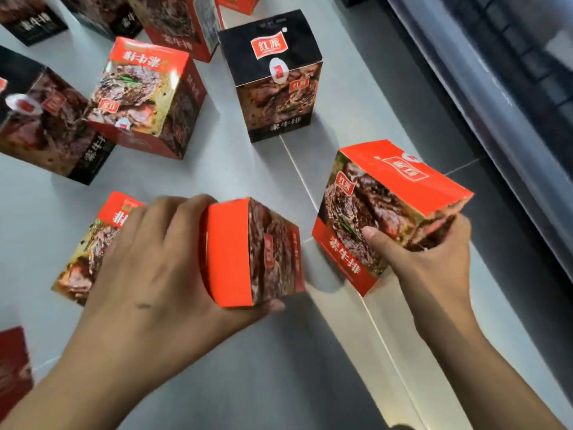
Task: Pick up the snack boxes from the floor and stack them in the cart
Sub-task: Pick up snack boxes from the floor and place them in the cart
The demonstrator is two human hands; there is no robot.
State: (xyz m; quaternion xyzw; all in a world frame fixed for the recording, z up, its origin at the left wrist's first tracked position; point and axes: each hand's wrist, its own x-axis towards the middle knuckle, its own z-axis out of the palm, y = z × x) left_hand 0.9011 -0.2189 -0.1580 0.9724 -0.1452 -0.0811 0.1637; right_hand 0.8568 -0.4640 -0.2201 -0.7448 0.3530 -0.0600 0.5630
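We look down on a pale grey tiled floor (235,169) scattered with snack boxes, some red and some black, each printed with a picture of grilled meat.

Low and centre, a person's left hand (161,259) grips a red box (248,256). The fingers curl over its far side and the thumb hooks under its near edge, so the hand is clamped round the box. A plain red panel faces us. We cannot tell whether this box touches the floor.

To the right, the right hand (434,262) holds a second red box (387,206), which is tilted with one red corner pointing down. The thumb presses on the picture face and the other fingers wrap round the opposite side, pinching the box between them.

Partly hidden behind the left hand, a third red box (90,252) lies on the floor. Beyond the hands, a black box (273,79) stands upright near the middle, well apart from both hands. Left of it stands a leaning red box (145,97), and just beside that is another black box (46,125) at the left edge. More boxes crowd the top left corner, cut off by the frame. A dark red box (12,367) shows at the bottom left, blurred.

Along the right edge runs a dark band (511,88) with pale rails. We cannot tell what it is.
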